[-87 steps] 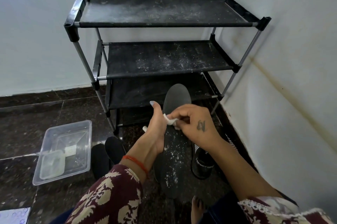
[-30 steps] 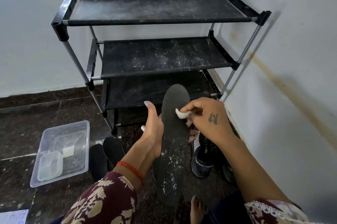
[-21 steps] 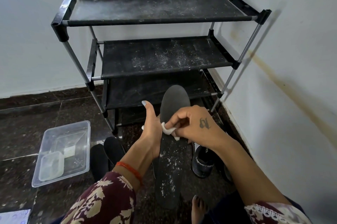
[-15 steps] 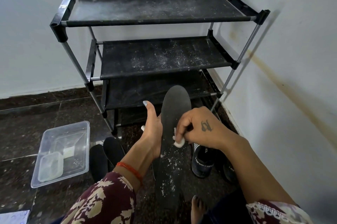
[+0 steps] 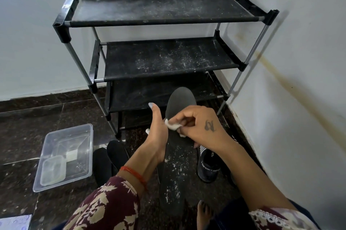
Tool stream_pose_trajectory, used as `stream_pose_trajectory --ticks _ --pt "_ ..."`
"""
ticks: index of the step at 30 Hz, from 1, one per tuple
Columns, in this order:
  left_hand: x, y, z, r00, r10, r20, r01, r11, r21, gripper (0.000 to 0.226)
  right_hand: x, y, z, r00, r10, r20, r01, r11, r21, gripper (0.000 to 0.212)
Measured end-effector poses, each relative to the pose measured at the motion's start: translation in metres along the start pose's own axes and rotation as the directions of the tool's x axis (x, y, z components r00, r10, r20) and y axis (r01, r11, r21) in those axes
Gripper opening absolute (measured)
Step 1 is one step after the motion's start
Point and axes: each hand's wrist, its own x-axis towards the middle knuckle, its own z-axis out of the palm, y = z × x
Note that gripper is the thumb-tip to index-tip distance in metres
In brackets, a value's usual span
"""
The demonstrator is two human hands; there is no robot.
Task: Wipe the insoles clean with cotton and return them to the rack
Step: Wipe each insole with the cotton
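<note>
Since half a second ago the right hand (image 5: 201, 126) has slid its pinched cotton (image 5: 173, 126) back up the insole (image 5: 177, 164), which the left hand (image 5: 156, 136) grips upright before the rack (image 5: 164, 57), steadying it, lower half still speckled white.

Left hand's fingers (image 5: 148, 130) mostly hidden behind the insole (image 5: 177, 156).

White capital letters run along the side of the dark shoe (image 5: 207, 169) standing on the floor by the wall; they appear to read "SPORT SHOE", though the last letters are blurred. The paper (image 5: 15, 222) at the lower left edge carries blue handwriting too small to read.
</note>
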Motion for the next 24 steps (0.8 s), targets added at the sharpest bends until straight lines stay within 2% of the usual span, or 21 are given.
stream_pose_trajectory --ticks 5,7,9,11,12,14,17,24 --pt "0.001 0.003 -0.002 1.0 0.009 0.0 -0.009 1.0 -0.018 0.089 -0.001 0.0 -0.012 0.977 -0.03 0.209 0.057 0.991 -0.125 0.018" --pt "0.0 0.003 -0.001 1.0 -0.001 0.006 0.001 0.999 -0.037 0.089 -0.001 0.004 -0.018 0.972 0.015 0.234 0.027 0.984 -0.175 0.015" --pt "0.0 0.003 -0.001 1.0 -0.012 0.022 0.013 0.998 -0.056 0.09 -0.002 0.008 -0.024 0.988 0.045 0.147 -0.007 0.969 -0.247 0.015" --pt "0.001 0.005 -0.002 0.999 -0.024 0.048 0.029 0.995 -0.095 0.092 0.0 0.013 -0.028 0.997 -0.024 -0.072 -0.003 0.934 -0.357 0.019" --pt "0.001 0.006 -0.002 0.997 -0.03 0.068 0.038 0.993 -0.115 0.093 0.001 0.014 -0.028 0.979 -0.084 -0.187 0.007 0.926 -0.379 0.022" --pt "0.002 0.005 -0.001 0.996 -0.028 0.086 0.038 0.993 -0.113 0.096 0.002 0.013 -0.022 0.947 -0.123 -0.295 0.033 0.956 -0.292 0.029" --pt "0.001 0.002 0.002 0.999 -0.011 0.053 0.014 0.998 -0.064 0.096 0.001 0.006 -0.005 0.983 -0.017 -0.183 -0.002 0.995 -0.104 0.028" --pt "0.002 0.003 -0.003 0.999 0.018 -0.031 -0.018 1.0 0.005 0.092 -0.002 0.0 -0.006 0.986 -0.131 0.098 0.146 0.977 -0.155 0.029"
